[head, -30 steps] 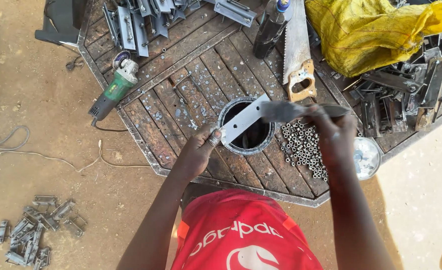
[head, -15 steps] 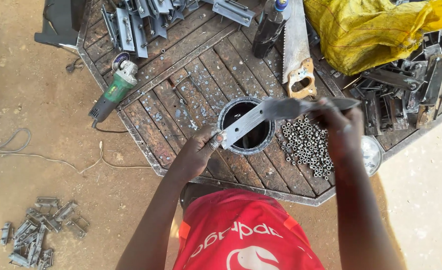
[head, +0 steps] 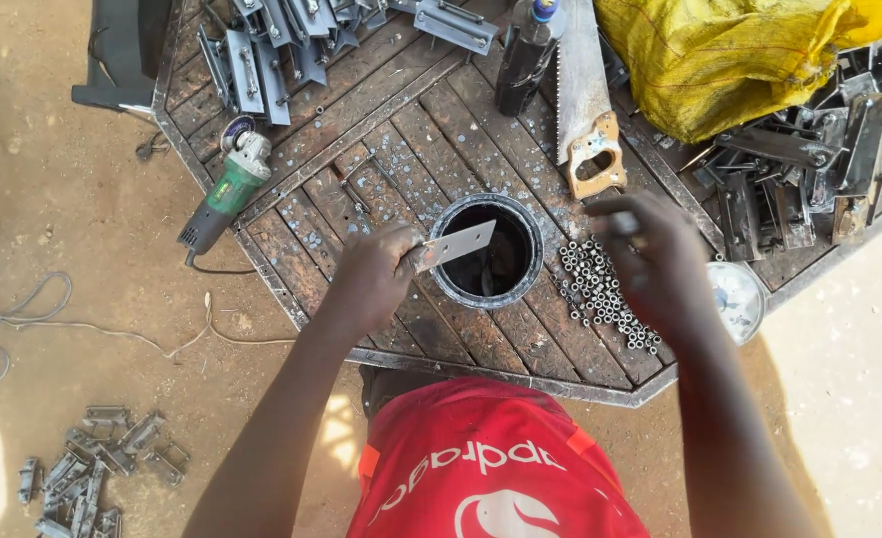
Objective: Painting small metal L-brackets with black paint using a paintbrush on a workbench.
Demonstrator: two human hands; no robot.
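The person's left hand [head: 379,274] was closed in a pinch on 1 end of a flat metal strip [head: 453,245], and the strip's free end reached out over the round hole [head: 488,251] in the middle of the wooden-slatted table [head: 401,149]. The right hand [head: 650,264] hovered, blurred, just above the heap of small metal nuts [head: 600,291] to the right of the hole; its fingers curled downward, but whether they held anything could not be told.

The chief risk, as it appeared, lay in the strip's position. Held only at 1 end and hanging over the dark opening, it could slip from the pinch and drop into the hole, where the inside was too dark to see a bottom. A nut fumbled by the moving right hand could roll the same way, since the heap lay touching or nearly touching the hole's metal rim.

The strip's cut edges looked bare, so a slip might also scrape the holding fingers. A handsaw [head: 583,90] lay just beyond the right hand with its wooden handle close to the hole, and a careless reach forward could brush its blade. The green angle grinder [head: 224,194] rested at the table's left edge, well apart from both hands, with its cord trailing to the sandy ground.
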